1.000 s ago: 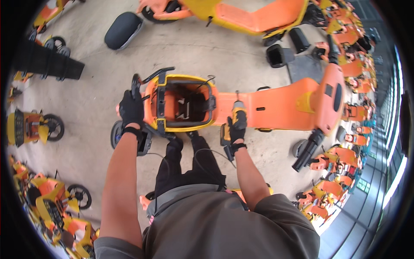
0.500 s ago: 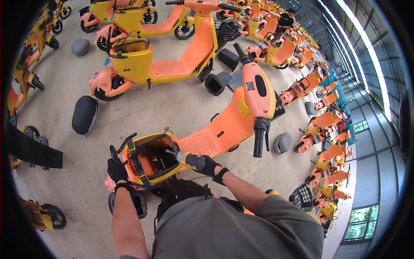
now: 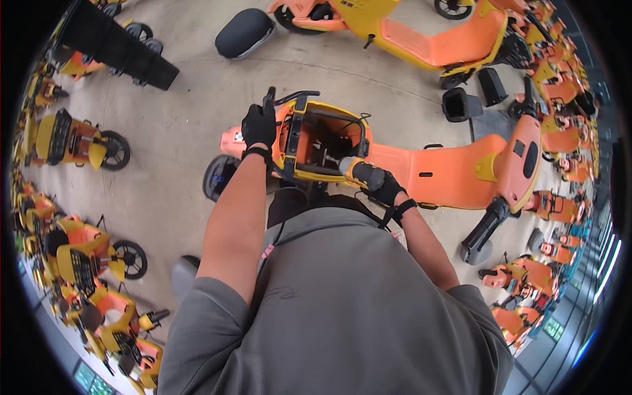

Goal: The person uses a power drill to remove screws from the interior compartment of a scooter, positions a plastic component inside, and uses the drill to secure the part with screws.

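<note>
An orange-and-yellow scooter (image 3: 434,171) lies crosswise in front of me with its seat off, showing an open compartment (image 3: 315,141) with a black frame and brackets inside. My left hand (image 3: 259,125), in a black glove, is closed on the black rail (image 3: 303,94) at its rear. My right hand (image 3: 385,189), also gloved, grips a yellow-and-black cordless drill (image 3: 361,172) over the compartment's near edge, its nose angled leftward into the opening. Whether the drill's tip touches anything is too small to tell. A dark housing (image 3: 217,179) sits below the scooter's rear.
Another scooter (image 3: 434,46) stands ahead, near a loose black seat (image 3: 243,33) and dark bins (image 3: 461,104). A long black stack (image 3: 118,49) is at upper left. Scooters (image 3: 79,250) line both sides, with more loose seats (image 3: 184,270) on the concrete floor (image 3: 171,125).
The drill has swung from upright beside the compartment to lying angled over it, pointed inward. My left hand stays on the rear rail. My view tipped up, then back down.
</note>
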The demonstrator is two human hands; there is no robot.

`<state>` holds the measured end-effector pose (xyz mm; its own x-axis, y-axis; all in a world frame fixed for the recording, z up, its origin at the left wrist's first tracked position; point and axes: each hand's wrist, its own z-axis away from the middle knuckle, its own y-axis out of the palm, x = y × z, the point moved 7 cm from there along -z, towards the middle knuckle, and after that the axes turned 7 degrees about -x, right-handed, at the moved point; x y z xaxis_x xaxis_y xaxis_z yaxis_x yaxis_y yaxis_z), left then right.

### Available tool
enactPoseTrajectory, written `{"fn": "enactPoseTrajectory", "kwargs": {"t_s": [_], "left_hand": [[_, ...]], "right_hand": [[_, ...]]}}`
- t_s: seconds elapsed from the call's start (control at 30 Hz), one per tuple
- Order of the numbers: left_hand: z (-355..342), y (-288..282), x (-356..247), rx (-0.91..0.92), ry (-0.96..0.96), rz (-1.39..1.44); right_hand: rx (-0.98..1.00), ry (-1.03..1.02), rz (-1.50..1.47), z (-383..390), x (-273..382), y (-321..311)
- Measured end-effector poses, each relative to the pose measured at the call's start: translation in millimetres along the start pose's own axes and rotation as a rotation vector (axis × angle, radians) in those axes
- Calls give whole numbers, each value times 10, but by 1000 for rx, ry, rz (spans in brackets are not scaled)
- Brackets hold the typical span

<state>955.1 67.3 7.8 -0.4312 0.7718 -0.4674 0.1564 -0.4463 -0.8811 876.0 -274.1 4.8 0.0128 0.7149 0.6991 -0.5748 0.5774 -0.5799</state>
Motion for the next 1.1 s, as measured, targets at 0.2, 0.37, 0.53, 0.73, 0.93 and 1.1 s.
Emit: {"fn": "enactPoseTrajectory", "kwargs": {"t_s": [0.2,0.37,0.53,0.73,0.93,1.1], "left_hand": [[38,-161,42,5,-106,57],[44,-202,141,12,-277,137],[39,-139,128,-31,-222,155],[43,-77,38,-12,31,-122],[-3,89,306,-58,-187,134],[-8,98,266,-89,-143,141]], "right_hand": [[134,-16,70,-214,28,312],[210,-34,40,-367,55,507],[310,-77,-27,-499,188,647],[358,-143,32,-644,401,730],[325,-187,34,-762,497,741],[344,-191,234,-818,518,764]]}}
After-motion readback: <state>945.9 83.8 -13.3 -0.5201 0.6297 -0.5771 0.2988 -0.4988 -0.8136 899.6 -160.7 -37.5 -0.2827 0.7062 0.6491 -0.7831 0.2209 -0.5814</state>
